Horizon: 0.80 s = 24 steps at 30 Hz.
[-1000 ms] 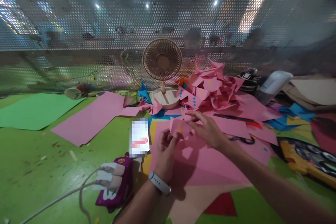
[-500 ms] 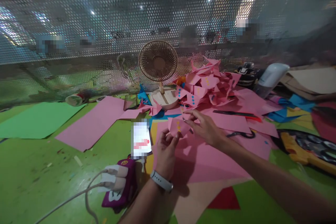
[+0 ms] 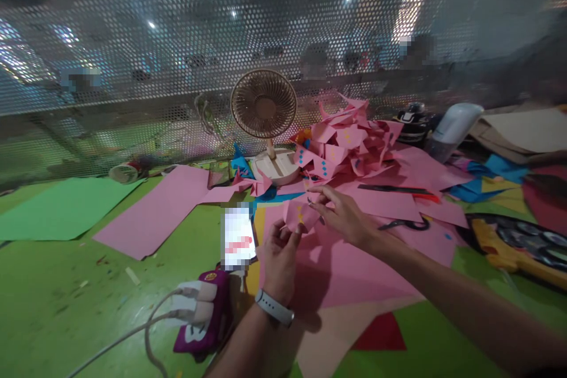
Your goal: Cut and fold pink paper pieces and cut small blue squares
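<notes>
One yellow-marked pink paper [image 3: 295, 212] in left hand [image 3: 280, 253].

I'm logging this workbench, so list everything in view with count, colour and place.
folded paper: one, pink with yellow marks, held at centre
fan: one, brown and cream, back centre
paper pile: one, mostly pink, right of fan
large sheet: one, pink, front centre
green sheet: one, green, far left
long sheet: one, pink, left
phone: one, white screen, centre-left
chargers: two, white, front left
container: one, white-topped, back right
case: one, yellow and black, right edge
table: one, green, underneath
mesh panel: one, grey, behind
other papers, tools, blurred items: several, mixed colours, scattered
wristband: one, pale, left wrist
left grip: one, bare, on folded paper
right grip: one, bare, at folded paper's upper right
</notes>
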{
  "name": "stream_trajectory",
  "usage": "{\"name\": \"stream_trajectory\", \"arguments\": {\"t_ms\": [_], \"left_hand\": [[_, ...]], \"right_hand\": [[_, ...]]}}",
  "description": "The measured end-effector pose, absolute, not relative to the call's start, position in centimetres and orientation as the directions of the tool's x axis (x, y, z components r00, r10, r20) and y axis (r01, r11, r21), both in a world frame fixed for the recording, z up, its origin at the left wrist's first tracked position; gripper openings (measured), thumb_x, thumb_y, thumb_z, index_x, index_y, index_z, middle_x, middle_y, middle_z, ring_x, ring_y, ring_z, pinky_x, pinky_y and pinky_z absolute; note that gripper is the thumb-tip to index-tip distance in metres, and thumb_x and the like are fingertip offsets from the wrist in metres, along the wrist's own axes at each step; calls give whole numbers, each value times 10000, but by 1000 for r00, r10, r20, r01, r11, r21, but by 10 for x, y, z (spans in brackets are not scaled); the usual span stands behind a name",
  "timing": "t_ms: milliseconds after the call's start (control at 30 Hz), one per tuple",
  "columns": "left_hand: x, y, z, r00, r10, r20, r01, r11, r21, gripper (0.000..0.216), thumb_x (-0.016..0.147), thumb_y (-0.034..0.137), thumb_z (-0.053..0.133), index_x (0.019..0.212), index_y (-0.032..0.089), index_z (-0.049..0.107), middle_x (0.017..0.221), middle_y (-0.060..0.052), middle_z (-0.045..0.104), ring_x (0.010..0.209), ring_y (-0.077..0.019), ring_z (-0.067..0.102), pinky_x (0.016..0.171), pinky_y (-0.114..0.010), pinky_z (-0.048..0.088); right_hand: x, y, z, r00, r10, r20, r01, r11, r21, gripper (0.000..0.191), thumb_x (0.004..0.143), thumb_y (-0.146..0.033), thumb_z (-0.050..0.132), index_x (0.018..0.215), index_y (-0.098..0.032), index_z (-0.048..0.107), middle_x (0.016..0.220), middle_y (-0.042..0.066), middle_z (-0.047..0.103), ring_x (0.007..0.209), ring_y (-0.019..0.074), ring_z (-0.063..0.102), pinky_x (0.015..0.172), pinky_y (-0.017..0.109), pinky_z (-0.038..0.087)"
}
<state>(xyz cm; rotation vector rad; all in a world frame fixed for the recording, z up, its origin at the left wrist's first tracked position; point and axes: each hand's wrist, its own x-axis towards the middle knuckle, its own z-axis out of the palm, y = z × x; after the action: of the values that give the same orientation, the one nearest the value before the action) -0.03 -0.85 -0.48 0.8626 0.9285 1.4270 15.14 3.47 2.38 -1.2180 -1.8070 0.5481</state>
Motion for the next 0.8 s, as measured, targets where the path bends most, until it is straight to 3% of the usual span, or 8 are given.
{"name": "stream_trajectory", "arguments": {"t_ms": [300, 533, 700, 800], "left_hand": [[3, -12, 6, -94, 990, -104, -469, 48, 882, 429, 689, 258, 728, 1060, 184, 525, 800, 3, 651, 797, -149, 638, 738, -249, 478], [-1, -11, 5, -58, 993, -100, -384, 71, 921, 284, 627, 284, 770, 835, 138, 642, 712, -16, 672, 685, -149, 626, 616, -226, 475], [-2, -10, 5, -66, 996, -60, -374, 31, 927, 230, 643, 271, 761, 806, 140, 665, 684, -3, 660, 660, -124, 608, 612, -211, 474], [-1, -12, 10, -23, 998, -56, -392, 43, 919, 278, 658, 270, 754, 889, 152, 654, 789, -20, 679, 733, -140, 627, 643, -215, 488]], "right_hand": [[152, 33, 32, -216, 891, 399, 475, 453, -754, 266, 845, -252, 508, 1099, -186, 550, 756, 4, 591, 695, 134, 557, 667, 247, 449], [146, 26, 33, -257, 891, 374, 416, 451, -790, 273, 855, -241, 486, 1117, -196, 550, 841, 27, 595, 784, 148, 571, 714, 258, 466], [148, 27, 36, -281, 883, 375, 401, 463, -790, 262, 856, -242, 484, 1099, -182, 560, 809, 18, 600, 756, 140, 572, 707, 253, 454], [151, 29, 37, -292, 882, 370, 393, 463, -794, 267, 850, -252, 496, 1094, -170, 569, 796, 16, 599, 736, 137, 563, 696, 255, 447]]}}
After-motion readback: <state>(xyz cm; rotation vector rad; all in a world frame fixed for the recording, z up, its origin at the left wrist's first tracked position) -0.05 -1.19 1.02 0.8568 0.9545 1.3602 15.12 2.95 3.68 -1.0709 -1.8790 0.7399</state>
